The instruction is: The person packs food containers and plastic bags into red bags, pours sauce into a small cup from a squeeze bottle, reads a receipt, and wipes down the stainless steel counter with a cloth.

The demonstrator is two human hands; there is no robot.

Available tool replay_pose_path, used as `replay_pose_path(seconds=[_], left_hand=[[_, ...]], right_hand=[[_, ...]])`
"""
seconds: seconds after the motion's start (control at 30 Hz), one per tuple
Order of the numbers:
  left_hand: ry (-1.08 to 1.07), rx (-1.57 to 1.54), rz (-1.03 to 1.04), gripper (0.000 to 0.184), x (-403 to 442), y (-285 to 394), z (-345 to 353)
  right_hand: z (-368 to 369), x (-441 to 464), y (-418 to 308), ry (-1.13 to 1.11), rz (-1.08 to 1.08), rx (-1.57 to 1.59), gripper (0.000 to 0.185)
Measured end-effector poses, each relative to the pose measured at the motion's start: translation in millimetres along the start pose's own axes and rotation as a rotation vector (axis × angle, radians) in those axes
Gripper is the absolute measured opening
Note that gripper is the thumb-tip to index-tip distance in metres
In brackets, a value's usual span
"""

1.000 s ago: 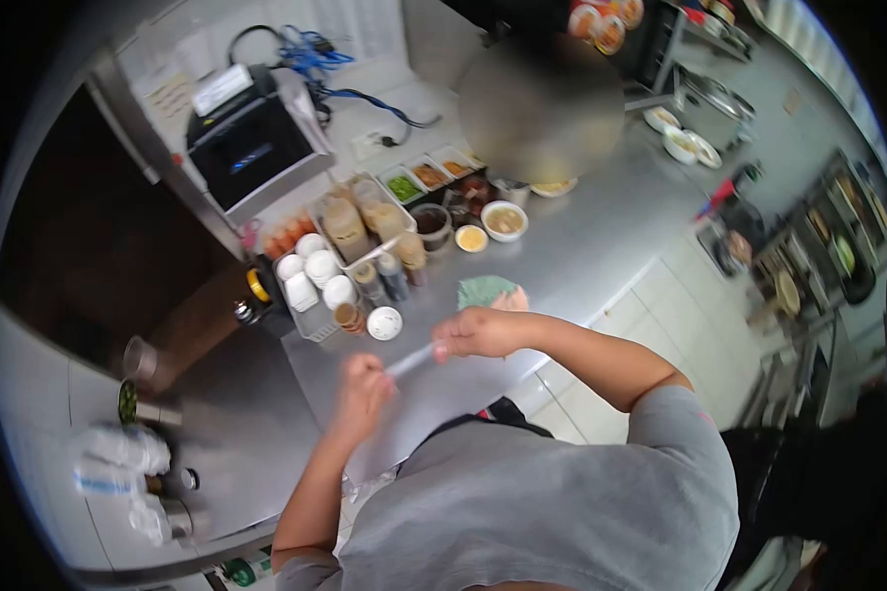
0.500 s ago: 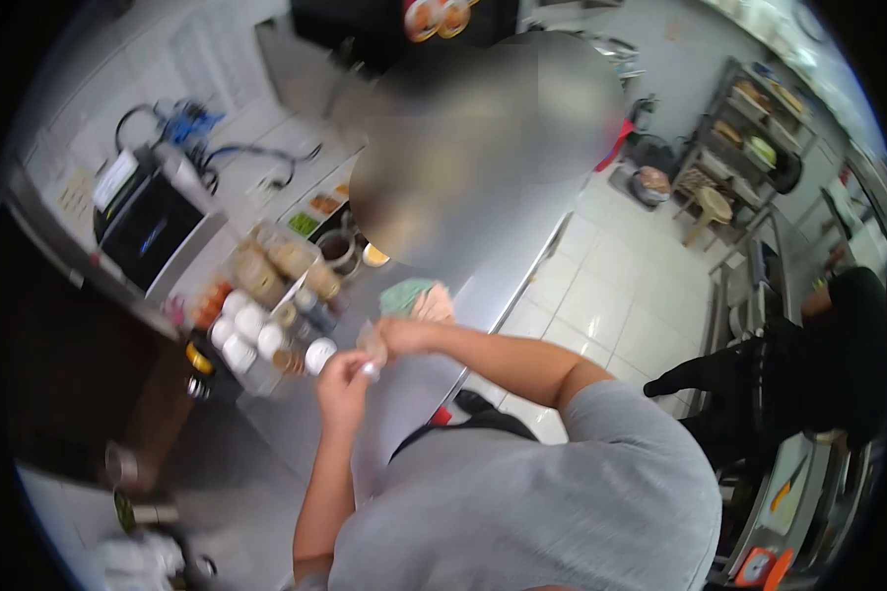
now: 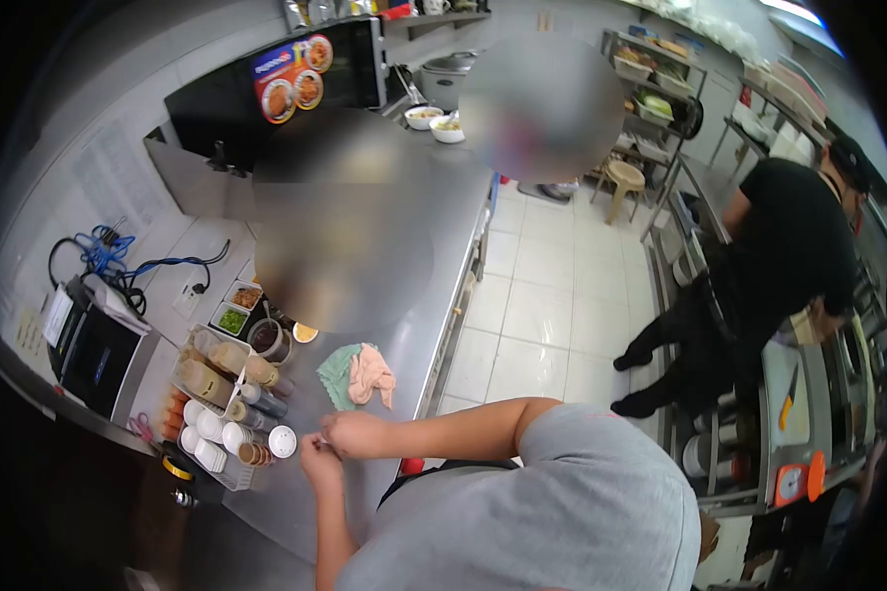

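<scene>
My left hand (image 3: pixel 320 461) and my right hand (image 3: pixel 357 434) meet over the near part of the steel counter (image 3: pixel 409 266), fingers closed in a pinch. Between the fingertips is something small and whitish, too small to make out. Just left of them a white round lid or cup (image 3: pixel 282 441) rests on the counter. Beyond my right hand lie a crumpled green cloth (image 3: pixel 336 376) and a pink cloth (image 3: pixel 371 375), side by side and touching.
At the left are a basket of white cups (image 3: pixel 210 454), sauce bottles (image 3: pixel 204 382), a black machine (image 3: pixel 99 345) and a bin of green pieces (image 3: pixel 232 320). White bowls (image 3: pixel 447 130) sit at the far end. A person in black (image 3: pixel 774 246) stands at the right. Blurred patches hide part of the counter.
The view has swung rightward, showing more floor and the person in black. My hands, apart with a pale strip between them a second ago, are now together.
</scene>
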State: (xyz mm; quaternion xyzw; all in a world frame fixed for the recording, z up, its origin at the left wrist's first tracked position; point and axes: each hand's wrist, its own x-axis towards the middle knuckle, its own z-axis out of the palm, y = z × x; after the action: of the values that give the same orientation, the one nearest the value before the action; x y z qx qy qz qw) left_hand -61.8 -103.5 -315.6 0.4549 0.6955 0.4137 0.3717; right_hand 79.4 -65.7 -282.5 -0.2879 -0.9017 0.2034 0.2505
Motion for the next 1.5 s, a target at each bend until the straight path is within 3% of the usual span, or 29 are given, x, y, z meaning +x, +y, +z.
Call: replay_pose_path(seconds=[0.1, 0.13, 0.2, 0.23, 0.3, 0.43, 0.47, 0.53, 0.63, 0.7, 0.73, 1.0, 1.07, 1.2, 1.3, 1.4, 1.43, 1.5], left_hand=[[-0.007, -0.741, -0.351, 0.009, -13.0, 3.9, 14.2], [-0.036, -0.773, -0.385, 0.009, -17.1, 9.3, 16.9], [-0.078, -0.853, -0.451, 0.01, -23.0, 21.0, 20.8], [-0.071, -0.654, -0.323, 0.009, -22.8, 17.2, 17.7], [-0.051, -0.269, -0.067, 0.008, -19.1, 7.7, 9.0], [-0.026, -0.073, 0.551, 0.013, -19.0, 4.6, -1.1], [-0.104, -0.179, 0.368, 0.014, -21.0, 6.4, -4.8], [-0.221, -0.394, -0.016, 0.016, -27.6, 11.5, -15.3], [-0.123, -0.499, -0.215, 0.016, -24.4, 0.4, -11.5], [-0.116, -0.54, -0.274, 0.017, -25.9, -7.1, -18.5], [-0.13, -0.571, -0.303, 0.018, -29.7, -3.8, -18.9], [-0.188, -0.416, 0.019, 0.013, -50.7, 2.9, -39.7], [-0.213, -0.432, 0.102, 0.019, -51.8, 2.5, -44.8], [-0.028, -0.214, 0.301, 0.037, -60.5, 11.1, -37.0], [0.025, -0.642, 0.003, 0.026, -52.4, 17.5, -42.7], [-0.144, -0.487, -0.185, 0.013, -42.5, 12.1, -66.6], [-0.101, -0.243, -0.035, 0.01, -44.9, 13.1, -67.3], [-0.007, 0.248, 0.264, 0.006, -52.9, 19.8, -68.5]], right_hand=[[23.2, -10.6, -5.8, 0.08, 0.209, 0.056, 0.015], [33.3, -12.2, -6.2, 0.1, 0.298, 0.075, 0.015], [45.9, -10.6, 13.6, 0.166, 0.213, 0.084, 0.015], [48.3, -8.6, 21.5, 0.195, 0.161, 0.09, 0.015], [36.1, -6.3, 26.9, 0.21, 0.273, 0.326, 0.018], [0.1, -8.8, 21.7, 0.112, 0.586, 0.907, 0.023], [-11.5, -10.1, 12.4, 0.08, 0.588, 0.878, 0.017], [-1.0, -13.4, 14.1, 0.216, 0.421, 0.616, 0.014], [9.6, -17.8, -15.3, 0.302, 0.335, 0.474, 0.014], [13.9, -22.5, -25.2, 0.245, 0.41, 0.837, 0.022], [11.9, -21.8, -26.4, 0.172, 0.39, 0.817, 0.026], [8.8, 5.0, 4.7, -0.167, 0.454, 0.787, 0.022], [8.3, 8.8, -5.2, -0.131, 0.372, 0.744, 0.022], [10.4, 18.0, -16.5, 0.077, 0.212, 0.41, 0.019], [13.2, 21.4, -17.9, 0.054, 0.149, 0.392, 0.019], [-2.4, 22.9, -25.8, -0.113, 0.145, 0.557, 0.02], [-6.2, 22.8, -28.5, -0.179, 0.15, 0.62, 0.02], [4.3, 25.1, -34.8, 0.083, -0.097, 0.346, 0.02]])
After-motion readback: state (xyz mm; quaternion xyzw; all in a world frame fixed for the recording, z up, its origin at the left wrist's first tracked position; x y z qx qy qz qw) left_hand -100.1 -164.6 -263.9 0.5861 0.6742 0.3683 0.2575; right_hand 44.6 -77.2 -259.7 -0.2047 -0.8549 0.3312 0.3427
